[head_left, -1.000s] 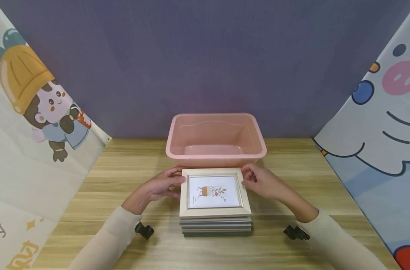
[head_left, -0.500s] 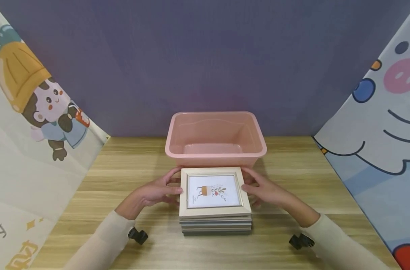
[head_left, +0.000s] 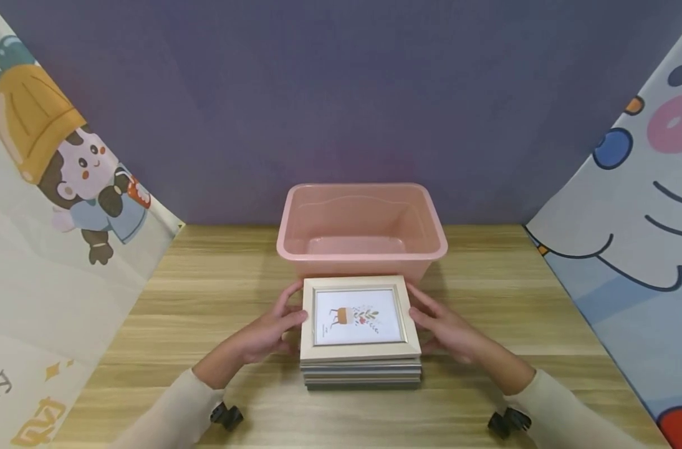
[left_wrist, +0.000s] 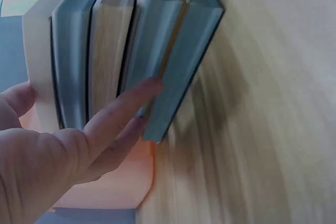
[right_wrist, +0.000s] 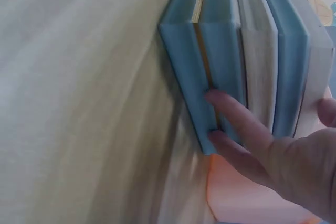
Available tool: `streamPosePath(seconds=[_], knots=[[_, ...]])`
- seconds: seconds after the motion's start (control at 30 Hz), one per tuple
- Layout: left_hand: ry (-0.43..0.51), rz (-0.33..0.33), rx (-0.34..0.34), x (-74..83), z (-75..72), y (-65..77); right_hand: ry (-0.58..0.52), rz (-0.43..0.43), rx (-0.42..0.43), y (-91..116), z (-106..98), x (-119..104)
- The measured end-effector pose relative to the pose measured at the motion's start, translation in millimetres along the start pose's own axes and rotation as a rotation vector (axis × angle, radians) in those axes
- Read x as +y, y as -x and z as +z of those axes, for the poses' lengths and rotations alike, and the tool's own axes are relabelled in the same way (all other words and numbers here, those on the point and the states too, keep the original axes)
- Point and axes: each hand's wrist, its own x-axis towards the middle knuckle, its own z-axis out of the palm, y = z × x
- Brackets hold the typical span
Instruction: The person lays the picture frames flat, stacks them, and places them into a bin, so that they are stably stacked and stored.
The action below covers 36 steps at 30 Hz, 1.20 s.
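Note:
A stack of several picture frames lies flat on the table, a cream picture frame (head_left: 359, 358) on top with a printed plant and a stool-like shape behind its pane. Below it, the lower frames (head_left: 363, 374) show as grey and wood-toned edges. My left hand (head_left: 265, 333) touches the stack's left side, thumb at the cream frame's edge. On the opposite side my right hand (head_left: 453, 330) does the same. In the left wrist view, extended fingers (left_wrist: 118, 111) lie across the lower frames' sides. The right wrist view likewise shows fairly straight fingers (right_wrist: 241, 121) against the lower frames.
A pink plastic bin (head_left: 363, 257) stands directly behind the stack, with its mouth facing up. The wood-grain table (head_left: 206, 274) extends to both sides. A purple-grey wall (head_left: 341, 93) rises at the back, and printed sheets flank the table.
Both hands have gone from the top frame's upper corners to lower along the sides, with fingers reaching down the stack. The stack and bin keep their places.

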Motion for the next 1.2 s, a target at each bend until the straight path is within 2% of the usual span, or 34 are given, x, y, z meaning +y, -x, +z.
streamPosePath(seconds=[0.17,0.33,0.6,0.83,1.2], knots=[[0.032,0.012,-0.008,-6.3,4.1,-0.3,-0.013,-0.002,-0.024,6.8,1.0,5.1],[0.101,0.013,-0.053,-11.8,6.6,0.4,-0.052,-0.004,-0.056,10.3,5.1,6.7],[0.116,0.062,-0.152,-19.0,10.9,2.2,-0.155,-0.019,-0.1,11.4,7.6,12.1],[0.119,0.097,-0.118,-21.2,11.6,2.9,-0.188,-0.019,-0.109,10.4,8.2,13.3],[0.13,0.094,-0.083,-18.3,13.8,5.6,-0.203,0.01,-0.079,12.5,12.5,10.5]])
